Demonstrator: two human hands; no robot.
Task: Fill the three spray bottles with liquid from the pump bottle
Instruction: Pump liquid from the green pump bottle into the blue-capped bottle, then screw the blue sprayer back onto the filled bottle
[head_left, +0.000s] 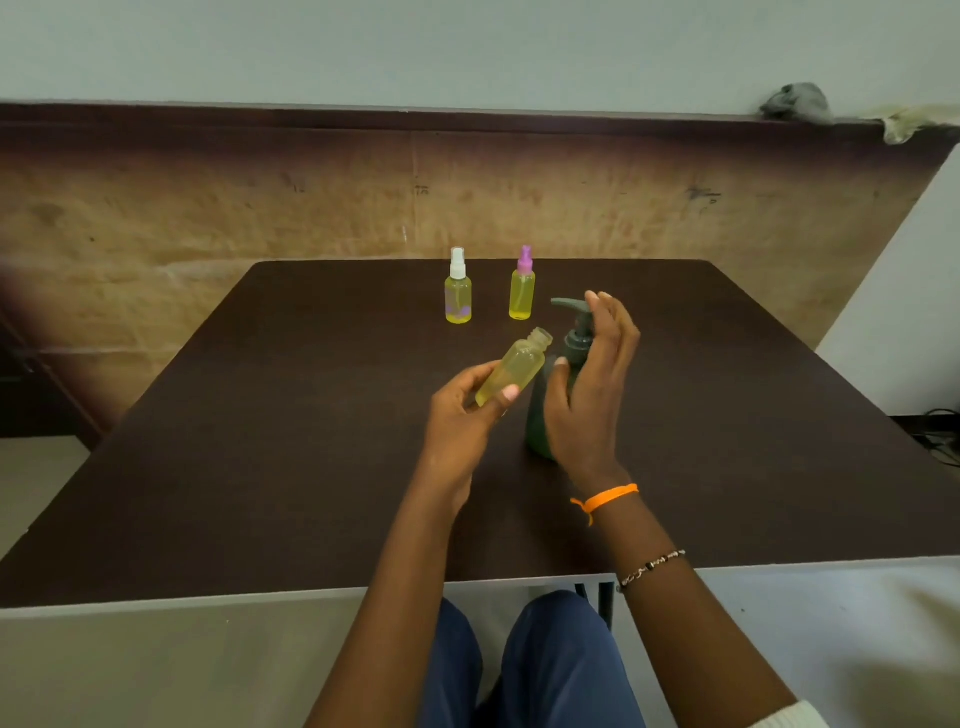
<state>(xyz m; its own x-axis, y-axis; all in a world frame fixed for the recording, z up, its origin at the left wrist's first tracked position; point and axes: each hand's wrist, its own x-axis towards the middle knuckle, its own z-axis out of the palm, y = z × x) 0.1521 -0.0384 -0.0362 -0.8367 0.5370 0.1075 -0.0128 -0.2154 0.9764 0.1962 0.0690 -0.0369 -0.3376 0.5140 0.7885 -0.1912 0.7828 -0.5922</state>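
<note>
Head view, sole view on record.

Item: uncapped spray bottle (511, 370), yellow-tinted, tilted with its open threaded neck up and toward the pump. Held above the table by the left hand (462, 415), fingers and thumb clamped round its lower body.

Item: pump bottle (563, 374), dark green, upright on the table (260, 415), spout pointing left over the open neck's side. The right hand (592, 384) stands against it, fingers straight and close together, tips by the pump head, thumb laid on the bottle's shoulder; no closed grip shows.

Item: white-capped spray bottle (458, 287) and purple-capped spray bottle (522, 285), both upright and capped at the far side of the table, well apart from the hands, both showing yellow contents.

Item: orange wristband (605, 501) and beaded bracelet (652, 566) on the right forearm.

Step in hand, by judgement: filling the third bottle; the other two look done.

Next move calls for: setting the open neck directly under the spout tip, holding it steady, then pressing the pump head straight down. Level inside the held bottle cannot be told.
</note>
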